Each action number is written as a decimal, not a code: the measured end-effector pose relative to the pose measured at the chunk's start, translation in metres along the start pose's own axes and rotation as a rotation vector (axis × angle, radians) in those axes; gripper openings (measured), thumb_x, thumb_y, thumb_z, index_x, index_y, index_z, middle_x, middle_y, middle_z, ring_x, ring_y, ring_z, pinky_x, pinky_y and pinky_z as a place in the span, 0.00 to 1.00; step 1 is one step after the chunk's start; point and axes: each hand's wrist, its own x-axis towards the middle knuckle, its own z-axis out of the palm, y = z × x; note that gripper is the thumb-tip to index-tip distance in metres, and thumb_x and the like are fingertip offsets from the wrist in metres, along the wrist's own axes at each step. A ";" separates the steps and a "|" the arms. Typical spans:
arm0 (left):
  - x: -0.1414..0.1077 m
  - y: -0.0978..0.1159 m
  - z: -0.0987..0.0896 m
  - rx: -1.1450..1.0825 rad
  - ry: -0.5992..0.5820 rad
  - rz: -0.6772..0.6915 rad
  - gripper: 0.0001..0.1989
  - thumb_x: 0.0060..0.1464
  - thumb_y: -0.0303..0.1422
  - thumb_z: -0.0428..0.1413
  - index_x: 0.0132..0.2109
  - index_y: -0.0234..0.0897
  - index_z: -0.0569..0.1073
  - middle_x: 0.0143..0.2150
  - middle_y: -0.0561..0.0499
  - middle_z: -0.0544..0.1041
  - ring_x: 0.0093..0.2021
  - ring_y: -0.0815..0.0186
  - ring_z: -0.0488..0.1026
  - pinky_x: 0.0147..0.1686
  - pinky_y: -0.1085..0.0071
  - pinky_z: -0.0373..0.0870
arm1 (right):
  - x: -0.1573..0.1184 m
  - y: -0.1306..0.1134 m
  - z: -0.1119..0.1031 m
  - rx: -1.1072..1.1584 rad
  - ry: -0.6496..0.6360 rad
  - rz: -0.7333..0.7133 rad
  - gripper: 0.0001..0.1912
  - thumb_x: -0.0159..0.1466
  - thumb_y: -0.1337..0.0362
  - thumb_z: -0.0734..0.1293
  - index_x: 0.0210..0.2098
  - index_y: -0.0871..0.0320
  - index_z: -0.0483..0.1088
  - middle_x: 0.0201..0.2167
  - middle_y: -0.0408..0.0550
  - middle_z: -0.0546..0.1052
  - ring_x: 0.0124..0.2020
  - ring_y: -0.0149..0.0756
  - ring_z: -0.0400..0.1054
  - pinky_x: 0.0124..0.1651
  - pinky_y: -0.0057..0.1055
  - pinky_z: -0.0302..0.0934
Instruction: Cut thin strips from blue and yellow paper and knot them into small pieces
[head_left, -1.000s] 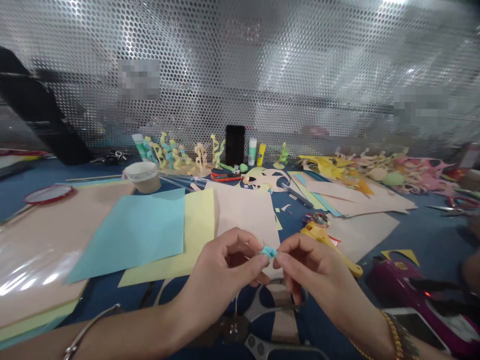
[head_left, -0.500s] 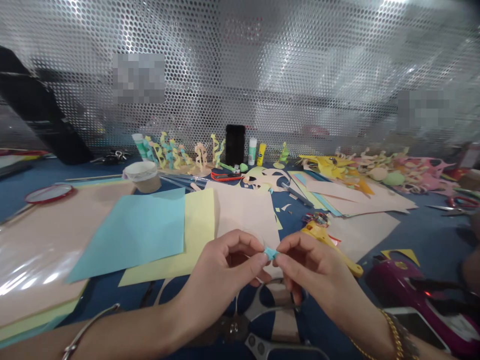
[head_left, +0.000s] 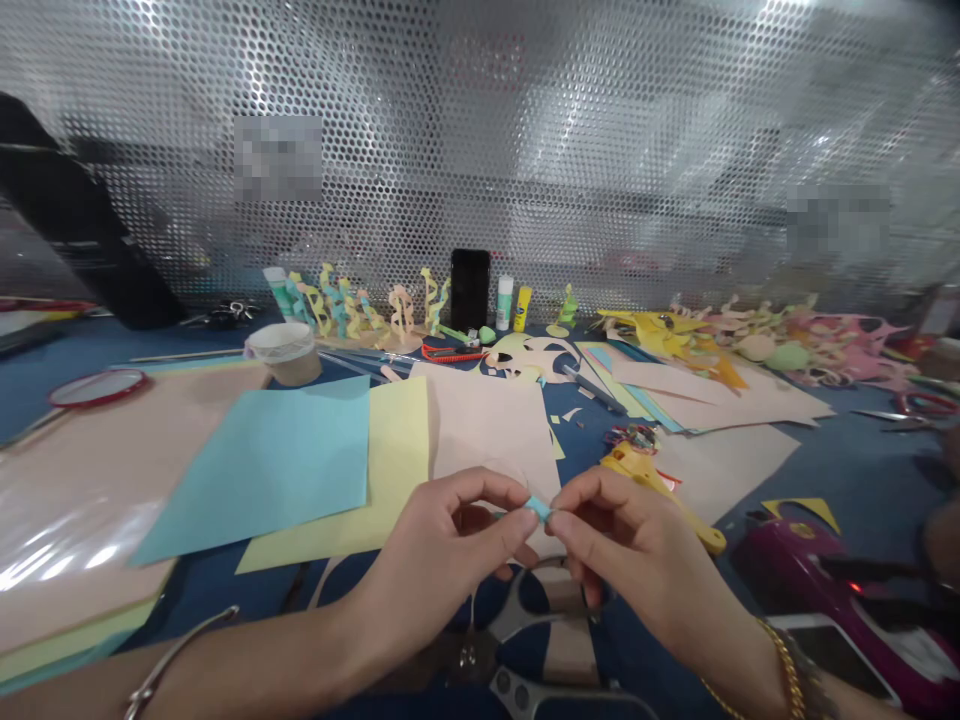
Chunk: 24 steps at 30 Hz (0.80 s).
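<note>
My left hand (head_left: 442,540) and my right hand (head_left: 630,530) meet above the papers, their fingertips pinching a small twist of blue paper (head_left: 538,509) from either side. Part of that paper is hidden by my fingers. Under my wrists lie the metal-and-black handles of large scissors (head_left: 525,625), not touched by my fingers. Behind my left hand are a blue sheet (head_left: 262,470) and a pale yellow sheet (head_left: 390,470). A peach sheet (head_left: 487,430) lies beyond my fingertips, and a yellow plastic tool (head_left: 649,485) lies just past my right hand.
A blue mat (head_left: 862,470) holds paper cutouts, a paper cup (head_left: 285,352), glue sticks (head_left: 505,303), a black phone (head_left: 470,290) and scissors (head_left: 919,410). A magenta object (head_left: 817,590) stands at lower right. Perforated metal (head_left: 480,130) rises behind.
My fingertips have closed further over the blue paper, so less of it shows. It sits slightly lower, and my hands have shifted only a little.
</note>
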 end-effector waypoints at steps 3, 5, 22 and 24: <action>0.000 0.001 0.001 0.004 0.003 -0.014 0.07 0.51 0.36 0.60 0.34 0.37 0.74 0.26 0.56 0.74 0.27 0.69 0.77 0.24 0.78 0.70 | 0.000 0.000 0.000 0.002 -0.005 -0.001 0.13 0.60 0.54 0.67 0.31 0.58 0.66 0.19 0.37 0.67 0.15 0.22 0.60 0.18 0.19 0.59; 0.000 0.001 0.001 -0.004 0.004 -0.024 0.07 0.51 0.35 0.61 0.34 0.37 0.73 0.25 0.56 0.74 0.27 0.68 0.77 0.24 0.78 0.70 | 0.001 0.001 0.000 0.010 -0.007 0.000 0.13 0.60 0.54 0.67 0.32 0.58 0.66 0.19 0.37 0.67 0.15 0.22 0.60 0.18 0.20 0.60; 0.001 0.001 0.001 -0.097 -0.071 -0.054 0.16 0.51 0.32 0.61 0.47 0.42 0.71 0.35 0.55 0.77 0.30 0.67 0.79 0.28 0.76 0.74 | 0.007 0.004 -0.001 0.214 -0.028 0.112 0.13 0.60 0.54 0.68 0.31 0.58 0.68 0.15 0.36 0.67 0.15 0.24 0.60 0.15 0.18 0.60; 0.000 -0.001 0.001 -0.055 -0.090 -0.014 0.13 0.52 0.34 0.61 0.46 0.43 0.73 0.35 0.55 0.77 0.29 0.69 0.78 0.27 0.78 0.73 | 0.007 0.004 -0.001 0.240 -0.042 0.126 0.13 0.59 0.54 0.69 0.31 0.59 0.68 0.16 0.36 0.66 0.15 0.23 0.60 0.14 0.18 0.59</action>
